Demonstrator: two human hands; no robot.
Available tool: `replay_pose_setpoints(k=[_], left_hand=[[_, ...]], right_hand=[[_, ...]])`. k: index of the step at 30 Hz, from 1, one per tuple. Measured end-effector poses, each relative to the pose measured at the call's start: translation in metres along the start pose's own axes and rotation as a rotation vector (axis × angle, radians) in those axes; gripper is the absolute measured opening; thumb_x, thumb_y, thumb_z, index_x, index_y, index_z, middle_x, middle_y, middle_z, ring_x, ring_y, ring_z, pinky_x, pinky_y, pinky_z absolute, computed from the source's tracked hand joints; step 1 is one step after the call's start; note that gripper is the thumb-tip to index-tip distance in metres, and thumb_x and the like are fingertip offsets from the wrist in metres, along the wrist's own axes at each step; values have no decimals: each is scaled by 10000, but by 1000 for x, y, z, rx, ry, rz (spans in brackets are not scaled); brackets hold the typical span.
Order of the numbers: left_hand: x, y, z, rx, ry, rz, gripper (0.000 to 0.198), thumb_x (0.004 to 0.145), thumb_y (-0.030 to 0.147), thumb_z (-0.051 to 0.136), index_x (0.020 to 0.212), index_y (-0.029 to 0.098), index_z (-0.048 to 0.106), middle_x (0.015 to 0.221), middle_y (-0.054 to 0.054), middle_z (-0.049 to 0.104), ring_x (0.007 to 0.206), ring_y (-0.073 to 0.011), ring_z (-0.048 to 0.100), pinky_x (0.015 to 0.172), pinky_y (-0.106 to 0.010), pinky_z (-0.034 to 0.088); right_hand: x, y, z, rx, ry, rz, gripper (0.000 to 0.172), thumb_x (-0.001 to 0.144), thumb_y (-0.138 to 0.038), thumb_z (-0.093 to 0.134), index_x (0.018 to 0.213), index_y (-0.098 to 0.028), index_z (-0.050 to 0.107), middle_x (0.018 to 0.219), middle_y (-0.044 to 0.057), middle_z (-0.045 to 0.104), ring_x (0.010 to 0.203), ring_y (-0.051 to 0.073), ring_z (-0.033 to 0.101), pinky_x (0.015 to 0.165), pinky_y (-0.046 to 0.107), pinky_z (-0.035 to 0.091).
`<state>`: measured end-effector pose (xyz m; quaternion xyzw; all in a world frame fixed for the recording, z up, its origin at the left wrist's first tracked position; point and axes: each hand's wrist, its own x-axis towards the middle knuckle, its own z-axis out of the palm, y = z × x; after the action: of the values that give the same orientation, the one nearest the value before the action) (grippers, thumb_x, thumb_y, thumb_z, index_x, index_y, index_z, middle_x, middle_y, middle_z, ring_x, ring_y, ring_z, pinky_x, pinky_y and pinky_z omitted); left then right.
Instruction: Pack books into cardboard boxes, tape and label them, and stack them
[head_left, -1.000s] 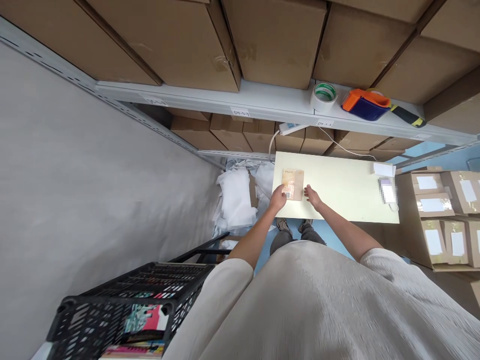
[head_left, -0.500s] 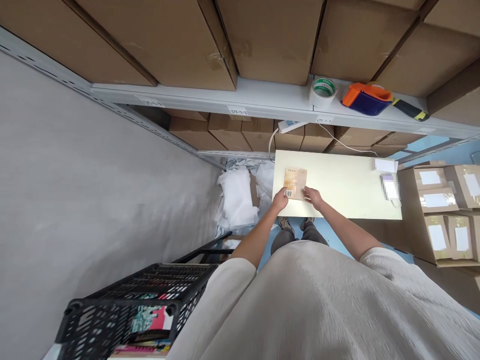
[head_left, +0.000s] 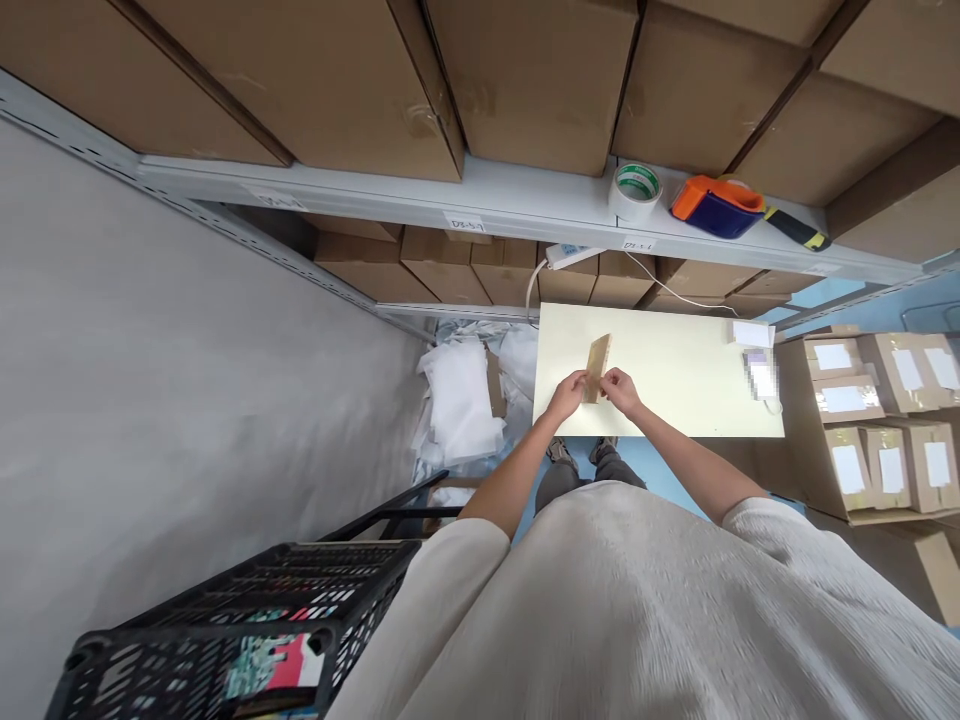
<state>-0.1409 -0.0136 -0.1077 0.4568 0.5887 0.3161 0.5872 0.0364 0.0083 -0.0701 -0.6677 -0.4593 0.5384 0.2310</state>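
Tan and thin, the flat packet (head_left: 598,365) is tilted up on edge over the left part of the pale surface (head_left: 690,380); we cannot tell whether it touches down. Our left hand (head_left: 570,393) holds its left side, while our right hand (head_left: 619,390) pinches narrowly at the near right edge. We judge this a two-handed handling step; the next move calls for a steady grip.

Golden tan on the packet (head_left: 598,364) — and pale cream across the tabletop (head_left: 679,382)! Orange and deep navy share the tool (head_left: 718,208), black with yellow takes the handle (head_left: 796,229), white with a green inner ring the tape roll (head_left: 631,207). Black latticework marks the crate (head_left: 202,632) — and in brown, the cartons (head_left: 937,496) wear white labels (head_left: 848,470).
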Motion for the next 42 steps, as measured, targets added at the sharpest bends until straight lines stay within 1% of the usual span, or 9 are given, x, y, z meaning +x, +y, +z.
replay_pose_setpoints(k=[6, 9, 11, 17, 22, 27, 32, 36, 42], left_hand=[[-4, 3, -22, 41, 265, -35, 438, 1107, 322, 493, 1508, 242, 651, 1389, -97, 796, 1288, -272, 753, 1150, -423, 576], [-8, -6, -37, 80, 299, -72, 514, 1068, 250, 526, 1577, 238, 591, 1526, -91, 729, 1407, -260, 696, 1213, -418, 541], [-11, -13, -45, 144, 296, -107, 550, 1038, 202, 536, 1584, 227, 593, 1582, -93, 692, 1473, -264, 651, 1257, -422, 510], [-31, -30, -47, 487, 79, -55, 554, 1031, 157, 492, 1566, 173, 634, 1652, -128, 626, 1555, -266, 574, 1339, -385, 411], [-41, -34, -45, 777, -143, -28, 710, 987, 157, 547, 1692, 196, 478, 1825, -154, 373, 1721, -319, 305, 1416, -549, 218], [-16, -26, -54, 814, -204, -65, 878, 941, 166, 563, 1778, 219, 303, 1884, -136, 199, 1764, -309, 146, 1426, -601, 77], [20, -16, -61, 776, -191, -116, 962, 894, 195, 594, 1791, 180, 248, 1888, -160, 149, 1768, -337, 101, 1422, -615, 75], [41, -11, -67, 773, -207, -128, 981, 880, 227, 637, 1781, 157, 255, 1888, -181, 132, 1769, -350, 78, 1422, -599, 100], [59, -9, -72, 785, -214, -126, 985, 866, 273, 735, 1750, 146, 322, 1879, -215, 177, 1763, -385, 109, 1416, -560, 152]], right_hand=[[6, -1, 22, -80, -179, -86, 232, 970, -463, 608, 991, -248, 693, 1093, 56, 800, 993, 219, 757, 829, 332, 607], [7, 12, 28, -259, -205, -130, 194, 968, -340, 597, 1054, -238, 737, 1185, 80, 816, 1082, 243, 764, 992, 400, 611], [4, 23, 29, -394, -234, -164, 275, 982, -280, 571, 1165, -224, 768, 1316, 108, 801, 1170, 263, 762, 1090, 433, 587], [-15, 44, 26, -829, -386, -329, 539, 1019, -212, 538, 1540, -179, 674, 1656, 150, 612, 1520, 326, 587, 1282, 489, 457], [-20, 42, 24, -1030, -500, -378, 707, 993, -200, 566, 1695, -139, 509, 1814, 180, 377, 1660, 361, 402, 1342, 542, 351], [2, 30, 28, -1078, -522, -314, 802, 972, -218, 571, 1752, -138, 402, 1877, 155, 199, 1723, 379, 251, 1392, 566, 212], [38, 13, 37, -1066, -499, -243, 857, 966, -295, 614, 1777, -221, 351, 1886, 106, 181, 1741, 398, 175, 1396, 625, 132], [59, 2, 41, -1090, -507, -198, 871, 963, -310, 645, 1779, -228, 350, 1892, 96, 160, 1736, 402, 195, 1395, 609, 155], [71, -2, 43, -1028, -504, -187, 872, 933, -305, 675, 1759, -219, 410, 1878, 97, 230, 1699, 407, 308, 1365, 547, 311]])
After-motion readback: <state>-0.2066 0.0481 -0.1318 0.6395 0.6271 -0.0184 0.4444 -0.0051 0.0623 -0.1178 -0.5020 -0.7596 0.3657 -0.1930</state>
